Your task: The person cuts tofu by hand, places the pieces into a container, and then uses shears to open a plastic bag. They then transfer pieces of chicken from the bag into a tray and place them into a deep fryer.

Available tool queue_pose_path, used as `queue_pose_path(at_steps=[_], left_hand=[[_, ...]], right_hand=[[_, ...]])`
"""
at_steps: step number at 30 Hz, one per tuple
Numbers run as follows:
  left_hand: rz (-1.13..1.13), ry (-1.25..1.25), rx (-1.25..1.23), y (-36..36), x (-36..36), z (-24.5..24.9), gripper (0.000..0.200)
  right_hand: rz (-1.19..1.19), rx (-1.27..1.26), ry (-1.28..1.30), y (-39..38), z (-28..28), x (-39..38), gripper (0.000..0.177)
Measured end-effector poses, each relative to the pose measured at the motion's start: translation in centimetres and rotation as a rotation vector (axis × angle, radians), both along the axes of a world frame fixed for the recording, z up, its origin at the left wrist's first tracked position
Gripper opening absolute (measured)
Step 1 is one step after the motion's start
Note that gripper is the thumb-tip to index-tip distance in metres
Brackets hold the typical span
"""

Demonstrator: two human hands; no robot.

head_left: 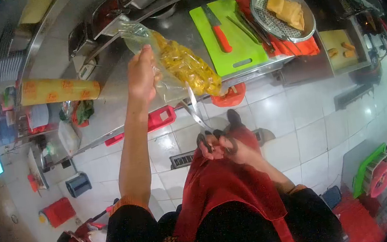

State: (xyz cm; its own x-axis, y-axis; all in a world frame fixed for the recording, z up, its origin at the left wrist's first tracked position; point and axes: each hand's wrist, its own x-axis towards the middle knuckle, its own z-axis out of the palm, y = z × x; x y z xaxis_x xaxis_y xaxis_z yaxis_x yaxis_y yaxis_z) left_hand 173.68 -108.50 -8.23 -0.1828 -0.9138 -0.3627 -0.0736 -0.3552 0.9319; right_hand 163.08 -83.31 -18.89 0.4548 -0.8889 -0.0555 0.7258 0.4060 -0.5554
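Observation:
My left hand (142, 74) grips a clear plastic bag (184, 64) of yellow food by its side and holds it up at the counter's front edge. Fingers of my right hand (217, 146) are in the black handles of a pair of scissors (194, 107). Its blades are parted and reach up to the lower edge of the bag. Beyond the bag, a green cutting board (211, 31) lies on the counter, bearing a knife with an orange handle (222, 39) and metal tongs (244, 27).
A perforated metal pan (309, 22) with fried pieces stands right of the board on a red cloth (308, 48). On the left lies a yellow roll (59, 90). Below the counter edge are a red tray (160, 118) and an orange bag-lined container (230, 97).

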Motion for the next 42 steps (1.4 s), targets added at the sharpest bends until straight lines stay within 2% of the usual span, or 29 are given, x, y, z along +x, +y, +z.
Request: queue_pose_path(at_steps=[1,2,5,6,10,15,19,21,24,27,30,33,37,40,42], left_hand=[[0.029,-0.032,-0.004,0.2,-0.8,0.3,0.022],[0.057,-0.068,-0.003,0.4,-1.3,0.4,0.022],[0.021,-0.116,-0.005,0.9,-1.8,0.7,0.022],[0.021,-0.121,-0.008,0.9,-1.9,0.6,0.022],[-0.011,-0.035,-0.040,0.9,-1.9,0.3,0.022],[-0.007,-0.017,-0.029,0.9,-2.1,0.4,0.022],[0.012,-0.052,-0.014,1.5,-3.0,0.9,0.022],[0.012,-0.053,-0.026,1.5,-3.1,0.9,0.022],[-0.032,-0.043,-0.001,1.1,-2.9,0.7,0.023],[-0.042,-0.040,-0.019,1.2,-3.1,0.8,0.024],[-0.051,-0.063,-0.017,1.4,-3.5,1.0,0.024],[-0.056,-0.046,-0.035,1.1,-3.4,1.1,0.025],[-0.045,-0.098,0.017,0.6,-2.9,1.2,0.025],[-0.062,-0.123,0.017,0.9,-3.3,2.2,0.024],[-0.063,-0.141,0.030,0.5,-3.1,2.3,0.023]], right_hand=[[-0.059,0.023,-0.107,-0.4,-0.2,0.0,0.056],[-0.050,0.057,-0.012,-0.5,0.0,-0.4,0.075],[0.047,0.047,-0.044,-1.7,-0.2,-1.4,0.074],[-0.015,0.080,-0.219,-2.1,-0.7,-1.0,0.056],[0.031,0.085,-0.290,-2.6,-0.3,-1.5,0.058],[0.041,0.136,-0.175,-2.2,0.4,-1.8,0.063],[-0.003,0.121,-0.267,-3.1,0.8,-1.8,0.061],[-0.034,0.195,-0.162,-3.6,0.6,-1.7,0.061],[-0.068,0.172,-0.100,-3.8,1.0,-1.4,0.058],[-0.066,0.120,-0.235,-4.6,0.0,-1.2,0.053],[-0.080,0.097,-0.241,-6.0,0.0,-1.0,0.052],[-0.167,0.154,-0.092,-6.1,0.7,-0.5,0.052],[-0.192,0.202,-0.114,-6.5,1.4,-0.3,0.051],[-0.141,0.117,-0.263,-7.8,1.7,-0.8,0.050],[-0.175,0.149,0.000,-8.2,2.7,-1.6,0.054]])
